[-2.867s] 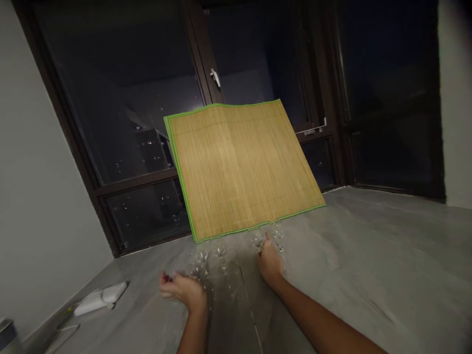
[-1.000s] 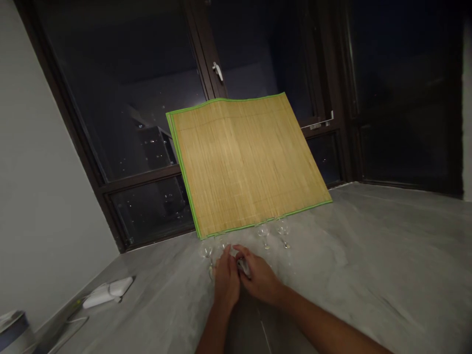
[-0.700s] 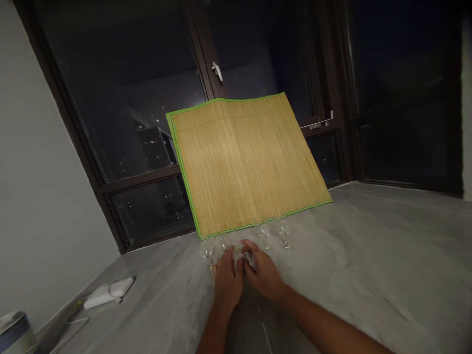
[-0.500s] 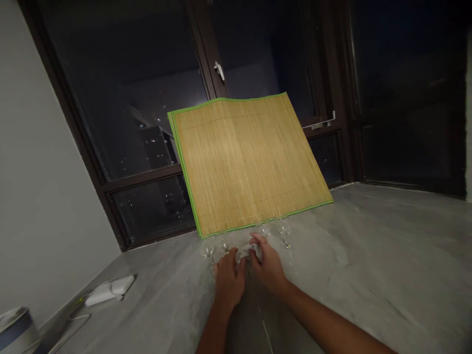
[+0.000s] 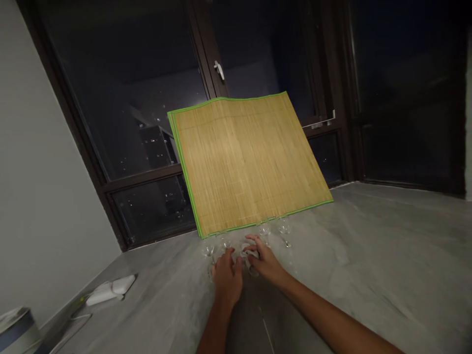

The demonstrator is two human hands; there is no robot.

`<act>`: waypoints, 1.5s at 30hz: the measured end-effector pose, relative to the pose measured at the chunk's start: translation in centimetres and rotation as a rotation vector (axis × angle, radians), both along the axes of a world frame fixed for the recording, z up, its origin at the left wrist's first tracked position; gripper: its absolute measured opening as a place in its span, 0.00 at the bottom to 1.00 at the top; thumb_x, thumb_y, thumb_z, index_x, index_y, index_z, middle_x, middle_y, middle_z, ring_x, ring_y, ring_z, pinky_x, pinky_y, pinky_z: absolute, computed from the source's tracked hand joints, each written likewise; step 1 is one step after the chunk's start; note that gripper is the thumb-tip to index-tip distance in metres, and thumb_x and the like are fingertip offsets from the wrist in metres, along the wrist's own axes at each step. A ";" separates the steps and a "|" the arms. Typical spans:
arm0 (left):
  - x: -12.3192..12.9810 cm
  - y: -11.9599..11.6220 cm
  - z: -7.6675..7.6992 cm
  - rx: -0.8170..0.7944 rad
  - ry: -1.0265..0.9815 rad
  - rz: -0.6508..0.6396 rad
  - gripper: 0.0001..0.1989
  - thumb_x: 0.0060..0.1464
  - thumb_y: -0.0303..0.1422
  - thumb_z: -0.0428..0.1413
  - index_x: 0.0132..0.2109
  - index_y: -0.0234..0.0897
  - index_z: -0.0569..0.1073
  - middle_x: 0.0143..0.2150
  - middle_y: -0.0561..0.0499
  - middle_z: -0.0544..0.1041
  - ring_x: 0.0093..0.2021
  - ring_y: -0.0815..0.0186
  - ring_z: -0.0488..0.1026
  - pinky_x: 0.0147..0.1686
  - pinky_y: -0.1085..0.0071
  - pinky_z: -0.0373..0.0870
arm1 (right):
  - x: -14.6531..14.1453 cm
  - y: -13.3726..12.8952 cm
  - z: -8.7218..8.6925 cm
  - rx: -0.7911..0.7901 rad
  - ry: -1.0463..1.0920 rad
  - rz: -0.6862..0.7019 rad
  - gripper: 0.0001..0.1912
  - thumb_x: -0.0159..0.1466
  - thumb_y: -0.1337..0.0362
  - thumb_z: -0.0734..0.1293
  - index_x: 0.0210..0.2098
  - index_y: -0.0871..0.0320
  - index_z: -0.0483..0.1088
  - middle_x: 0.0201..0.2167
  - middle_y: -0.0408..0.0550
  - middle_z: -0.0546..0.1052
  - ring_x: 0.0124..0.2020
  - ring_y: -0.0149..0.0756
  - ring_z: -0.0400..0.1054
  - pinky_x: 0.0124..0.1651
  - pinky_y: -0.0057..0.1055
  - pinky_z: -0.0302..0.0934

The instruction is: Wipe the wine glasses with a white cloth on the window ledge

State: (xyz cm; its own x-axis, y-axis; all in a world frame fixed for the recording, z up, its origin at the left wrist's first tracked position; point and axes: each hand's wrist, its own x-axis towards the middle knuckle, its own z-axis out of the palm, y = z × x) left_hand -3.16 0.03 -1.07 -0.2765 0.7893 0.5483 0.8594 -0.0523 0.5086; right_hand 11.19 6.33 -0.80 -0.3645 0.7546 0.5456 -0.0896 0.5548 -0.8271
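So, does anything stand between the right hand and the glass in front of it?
Nothing visible: the right hand has its fingers directly at the glass. The left hand is at the other side, not between.

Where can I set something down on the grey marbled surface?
Bare: right of the clear stemmed glasses, and between the white oblong object and the left hand. Crowded: around the right hand, up to the tan bamboo mat.

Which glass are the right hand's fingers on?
The glass between the left hand and right hand, whose fingers touch it; two others stand to its left, two to its right.
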 end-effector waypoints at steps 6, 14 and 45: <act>0.2 -0.3 0.5 -0.007 0.052 -0.034 0.20 0.62 0.42 0.43 0.50 0.41 0.73 0.46 0.45 0.79 0.47 0.54 0.72 0.51 0.54 0.59 | 0.0 -0.9 -0.2 -0.037 -0.053 0.189 0.40 0.51 0.73 0.65 0.63 0.54 0.54 0.45 0.46 0.77 0.37 0.33 0.71 0.40 0.29 0.65; 0.3 -0.1 0.2 0.071 -0.034 -0.061 0.19 0.61 0.43 0.46 0.53 0.41 0.72 0.48 0.45 0.78 0.49 0.56 0.72 0.53 0.55 0.58 | -0.3 -0.6 0.3 -0.012 0.153 0.047 0.32 0.50 0.72 0.63 0.55 0.56 0.60 0.37 0.43 0.76 0.36 0.35 0.71 0.40 0.30 0.65; 1.1 0.5 -0.7 0.036 -0.117 -0.360 0.30 0.51 0.33 0.57 0.61 0.39 0.63 0.58 0.43 0.70 0.58 0.59 0.67 0.59 0.59 0.62 | 2.0 0.6 1.6 0.208 -0.300 -0.543 0.26 0.56 0.73 0.60 0.54 0.56 0.64 0.34 0.46 0.77 0.34 0.38 0.71 0.35 0.29 0.57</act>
